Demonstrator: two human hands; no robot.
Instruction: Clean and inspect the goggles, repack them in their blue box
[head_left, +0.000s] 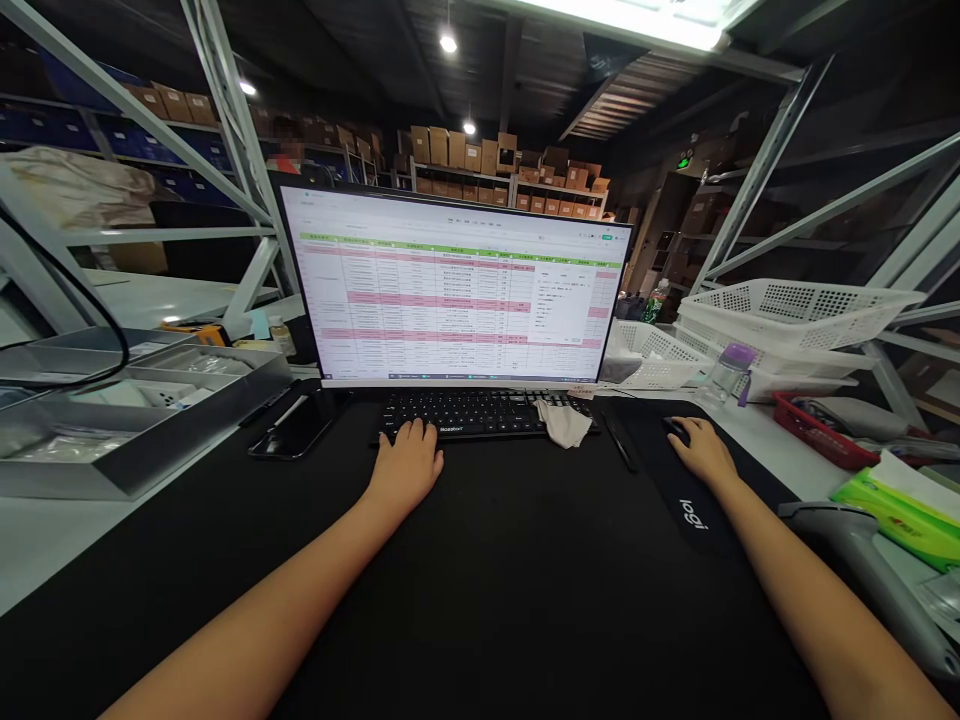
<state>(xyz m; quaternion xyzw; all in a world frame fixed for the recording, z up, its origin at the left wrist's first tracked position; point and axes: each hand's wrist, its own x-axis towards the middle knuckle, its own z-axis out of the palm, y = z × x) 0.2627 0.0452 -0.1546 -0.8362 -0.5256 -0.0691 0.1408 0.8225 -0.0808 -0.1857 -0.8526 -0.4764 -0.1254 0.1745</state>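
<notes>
My left hand [406, 462] lies palm down at the front left edge of a black keyboard [480, 411], fingers spread flat on the keys. My right hand [698, 448] is cupped over a black mouse [676, 428] on a black wrist pad [694, 500]. Behind the keyboard stands a wide monitor [457, 285] showing a spreadsheet with green and pink rows. A crumpled white cloth [564, 422] lies on the keyboard's right end.
A black phone [294, 428] lies left of the keyboard beside grey metal trays [127, 400]. White plastic baskets [795, 315], a clear bottle with a purple cap [726, 373], a red tray [817, 430], a green tissue pack [900, 510] and a grey scanner [862, 560] sit at right. Shelves with cardboard boxes fill the background.
</notes>
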